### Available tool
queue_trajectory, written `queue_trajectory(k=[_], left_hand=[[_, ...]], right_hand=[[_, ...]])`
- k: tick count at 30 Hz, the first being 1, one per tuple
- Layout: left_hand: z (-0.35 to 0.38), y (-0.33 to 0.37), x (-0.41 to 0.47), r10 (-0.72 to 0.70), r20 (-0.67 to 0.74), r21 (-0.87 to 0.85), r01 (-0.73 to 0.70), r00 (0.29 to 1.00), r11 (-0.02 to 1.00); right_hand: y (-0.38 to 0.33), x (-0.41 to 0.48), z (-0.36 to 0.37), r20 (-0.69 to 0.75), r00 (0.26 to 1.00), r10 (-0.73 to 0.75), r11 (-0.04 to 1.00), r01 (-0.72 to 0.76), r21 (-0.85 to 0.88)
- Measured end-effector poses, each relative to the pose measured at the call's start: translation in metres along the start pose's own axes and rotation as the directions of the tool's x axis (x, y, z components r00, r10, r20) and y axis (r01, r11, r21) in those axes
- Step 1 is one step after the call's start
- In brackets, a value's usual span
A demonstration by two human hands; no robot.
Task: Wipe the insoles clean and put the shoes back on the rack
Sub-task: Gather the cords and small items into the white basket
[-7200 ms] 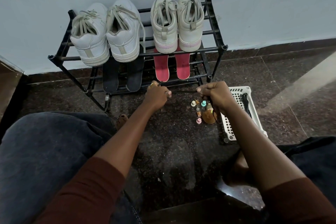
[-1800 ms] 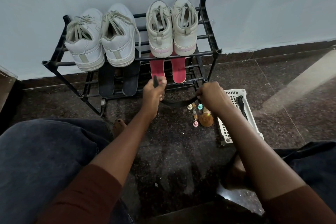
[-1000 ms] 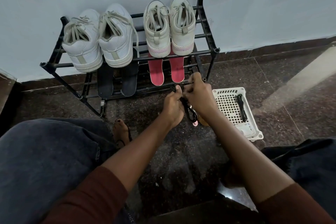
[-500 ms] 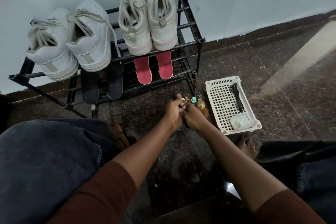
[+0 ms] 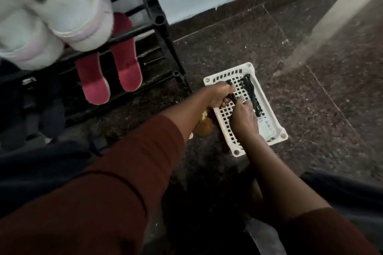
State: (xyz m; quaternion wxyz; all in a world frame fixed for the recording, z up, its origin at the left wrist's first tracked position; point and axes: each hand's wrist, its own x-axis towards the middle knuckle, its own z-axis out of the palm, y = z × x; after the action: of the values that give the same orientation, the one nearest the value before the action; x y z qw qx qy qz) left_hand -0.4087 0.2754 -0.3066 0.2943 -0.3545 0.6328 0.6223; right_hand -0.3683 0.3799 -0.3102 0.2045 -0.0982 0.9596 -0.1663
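My left hand [image 5: 220,94] and my right hand [image 5: 243,118] meet over the white plastic basket [image 5: 270,109] on the floor. Both pinch a folded black shoelace [image 5: 232,95] just above the basket's bottom. A second black lace [image 5: 251,94] lies inside the basket. On the black shoe rack [image 5: 160,33] at the upper left stands a blurred white pair of sneakers with pink trim [image 5: 68,12]. Two red insoles [image 5: 126,64] lean on the lower shelf beneath them. A dark insole at the left edge is barely visible.
Small bottles and a brown round object [image 5: 204,127] stand on the dark stone floor between rack and basket, partly under my left forearm. A small clear container [image 5: 267,128] sits in the basket's near end. My knees in dark cloth flank the bottom of the view.
Both hands have moved right, from the floor by the bottles to over the basket, carrying the folded lace. My view has swung right and closer, cutting off most of the rack.
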Motion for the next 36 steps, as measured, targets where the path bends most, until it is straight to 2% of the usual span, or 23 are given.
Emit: queue_trajectory(k=[3, 5, 7, 9, 10, 12, 15, 18, 21, 25, 29, 30, 32, 36], left_hand=[[0.009, 0.015, 0.042, 0.017, 0.031, 0.072, -0.019, 0.999, 0.997], [0.017, 0.019, 0.065, 0.063, -0.012, 0.143, -0.060, 0.998, 0.988], [0.024, 0.020, 0.088, 0.146, -0.090, 0.316, -0.111, 0.985, 0.942], [0.029, 0.015, 0.103, 0.236, -0.173, 0.504, -0.119, 0.956, 0.855], [0.030, 0.012, 0.107, 0.285, -0.211, 0.548, -0.128, 0.935, 0.826], [0.035, 0.005, 0.112, 0.353, -0.277, 0.553, -0.152, 0.894, 0.819], [0.041, -0.010, 0.110, 0.377, -0.348, 0.481, -0.182, 0.858, 0.858], [0.033, -0.025, 0.097, 0.413, -0.388, 0.418, -0.242, 0.824, 0.876], [0.011, -0.046, 0.070, 0.452, -0.385, 0.385, -0.305, 0.804, 0.871], [-0.034, -0.090, 0.023, 0.494, -0.457, 0.421, -0.309, 0.740, 0.853], [-0.069, -0.146, -0.014, 0.435, -0.590, 0.413, -0.208, 0.680, 0.887], [-0.075, -0.157, -0.018, 0.422, -0.617, 0.415, -0.182, 0.664, 0.892], [-0.082, -0.173, -0.021, 0.391, -0.650, 0.412, -0.131, 0.652, 0.902], [-0.090, -0.180, -0.005, 0.328, -0.618, 0.403, -0.070, 0.715, 0.913]], right_hand=[[0.017, 0.029, 0.013, -0.013, 1.000, 0.008, 1.000, -0.009, -0.005], [0.026, 0.043, 0.021, -0.019, 1.000, 0.009, 1.000, -0.009, -0.016], [0.033, 0.056, 0.028, -0.027, 1.000, 0.008, 1.000, -0.008, -0.026], [0.039, 0.065, 0.035, -0.027, 0.999, 0.022, 0.999, -0.023, -0.027], [0.040, 0.068, 0.037, -0.032, 0.999, 0.037, 0.999, -0.038, -0.034], [0.040, 0.071, 0.042, -0.031, 0.996, 0.079, 0.994, -0.081, -0.079], [0.041, 0.070, 0.046, -0.069, 0.994, 0.090, 0.981, -0.100, -0.169], [0.037, 0.065, 0.044, -0.149, 0.978, 0.145, 0.986, -0.155, -0.056], [0.029, 0.052, 0.047, -0.166, 0.985, 0.046, 0.981, -0.076, -0.180], [0.015, 0.017, 0.061, -0.043, 0.994, -0.100, 0.992, 0.096, -0.083], [-0.004, -0.018, 0.078, 0.109, 0.983, -0.148, 0.972, 0.124, 0.198], [-0.009, -0.024, 0.083, 0.124, 0.976, -0.179, 0.968, 0.151, 0.202], [-0.019, -0.033, 0.093, 0.183, 0.947, -0.263, 0.963, 0.248, 0.101], [-0.037, -0.034, 0.112, 0.305, 0.916, -0.262, 0.963, 0.270, 0.016]])
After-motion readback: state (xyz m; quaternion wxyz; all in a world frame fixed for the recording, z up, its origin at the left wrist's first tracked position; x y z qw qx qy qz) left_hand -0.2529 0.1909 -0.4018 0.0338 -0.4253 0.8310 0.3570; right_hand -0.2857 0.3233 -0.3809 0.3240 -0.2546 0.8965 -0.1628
